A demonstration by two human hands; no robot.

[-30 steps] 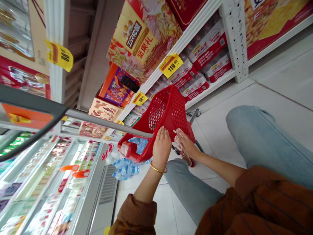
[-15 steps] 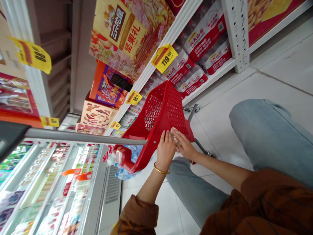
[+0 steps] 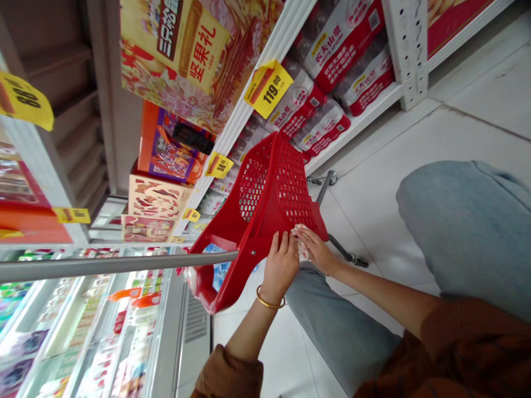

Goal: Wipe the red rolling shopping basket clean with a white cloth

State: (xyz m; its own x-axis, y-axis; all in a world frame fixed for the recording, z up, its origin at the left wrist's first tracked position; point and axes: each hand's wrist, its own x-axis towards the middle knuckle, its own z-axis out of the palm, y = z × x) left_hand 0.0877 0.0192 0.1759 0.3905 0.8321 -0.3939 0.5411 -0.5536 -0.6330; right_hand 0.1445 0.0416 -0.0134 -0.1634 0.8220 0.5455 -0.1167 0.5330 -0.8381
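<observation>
A red rolling shopping basket (image 3: 265,221) with perforated sides stands tilted in the view, its long grey pull handle (image 3: 124,264) stretching to the left. My left hand (image 3: 282,265), with a gold bracelet at the wrist, lies with outstretched fingers against the basket's solid red wall. Right beside it, my right hand (image 3: 317,251) presses a crumpled pale cloth (image 3: 302,249) to the same wall. Most of the cloth is hidden under the fingers. The two hands are almost touching.
Shelving with boxed nut gifts (image 3: 199,50) and yellow price tags (image 3: 269,88) runs along the basket's far side. Red-labelled bottle packs (image 3: 323,132) sit on the bottom shelf. A lit display cooler (image 3: 103,320) is at lower left. My jeans-clad knees (image 3: 464,221) flank the white tiled floor (image 3: 365,182).
The view has shifted slightly, so the shelves and basket appear farther left. My right fingers have moved a little over the cloth. My left hand stays against the basket wall.
</observation>
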